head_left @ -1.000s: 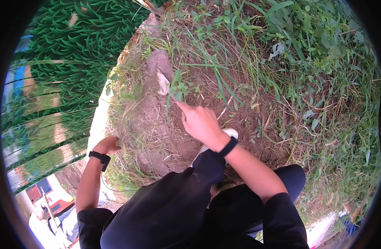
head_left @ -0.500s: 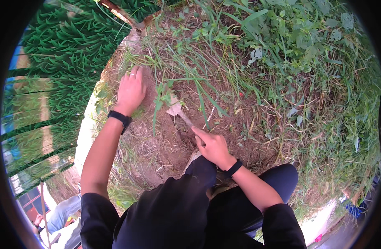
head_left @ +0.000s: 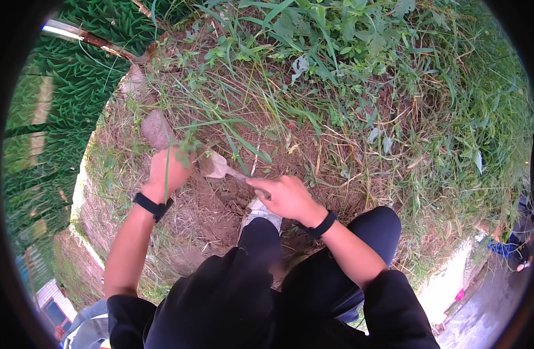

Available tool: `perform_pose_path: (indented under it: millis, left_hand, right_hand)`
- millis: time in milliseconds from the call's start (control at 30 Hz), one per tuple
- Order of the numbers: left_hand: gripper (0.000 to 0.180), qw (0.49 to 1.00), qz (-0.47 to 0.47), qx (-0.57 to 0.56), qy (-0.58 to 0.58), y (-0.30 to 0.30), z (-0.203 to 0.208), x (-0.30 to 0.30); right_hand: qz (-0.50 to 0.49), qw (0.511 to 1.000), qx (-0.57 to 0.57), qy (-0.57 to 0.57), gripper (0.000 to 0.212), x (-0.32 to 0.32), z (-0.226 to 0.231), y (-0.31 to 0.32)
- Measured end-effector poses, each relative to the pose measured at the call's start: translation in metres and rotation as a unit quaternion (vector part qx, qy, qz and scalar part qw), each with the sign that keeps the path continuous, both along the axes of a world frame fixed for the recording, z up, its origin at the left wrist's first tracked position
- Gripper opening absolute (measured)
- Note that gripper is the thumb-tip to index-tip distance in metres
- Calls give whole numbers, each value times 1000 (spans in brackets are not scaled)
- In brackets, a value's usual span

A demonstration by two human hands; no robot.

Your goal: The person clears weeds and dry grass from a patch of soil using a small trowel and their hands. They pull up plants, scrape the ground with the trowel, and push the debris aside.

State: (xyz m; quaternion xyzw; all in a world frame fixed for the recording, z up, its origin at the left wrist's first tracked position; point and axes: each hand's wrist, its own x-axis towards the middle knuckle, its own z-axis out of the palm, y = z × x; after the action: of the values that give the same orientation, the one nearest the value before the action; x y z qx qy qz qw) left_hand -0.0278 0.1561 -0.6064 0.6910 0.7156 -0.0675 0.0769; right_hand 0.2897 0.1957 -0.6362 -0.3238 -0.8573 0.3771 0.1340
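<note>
My right hand (head_left: 287,198) grips the handle of a trowel (head_left: 216,166), its index finger stretched along the shaft. The trowel's pale, soil-smeared blade points left, over the bare earth. Close to the blade tip, my left hand (head_left: 170,170) has its fingers curled in at a small leafy weed (head_left: 189,145). Long green blades of the weed lie across the back of that hand, and the fingertips are hidden. Just beyond the left hand sits a rounded, reddish-brown stone (head_left: 156,129).
Dense green weeds (head_left: 360,35) and dry grass cover the ground ahead and to the right. A fence with printed grass panels (head_left: 63,110) stands at the left. My light shoe (head_left: 261,216) is close below the trowel. Another person's clothing (head_left: 89,326) shows at lower left.
My left hand has come off the stone and moved nearer, to the weed by the trowel blade. The trowel has drawn back slightly toward me, and the whole view has shifted.
</note>
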Motion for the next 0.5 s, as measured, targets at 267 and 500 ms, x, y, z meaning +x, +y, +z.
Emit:
perform_pose_path:
  millis: [267,500]
  left_hand:
    - [21,994,-102,33,28,15,2,52]
    - [29,994,-10,87,-68,55,80,65]
  right_hand:
    - [-54,991,64,-102,31,108,36,37]
    - [-259,951,91,-141,30,168,22,24]
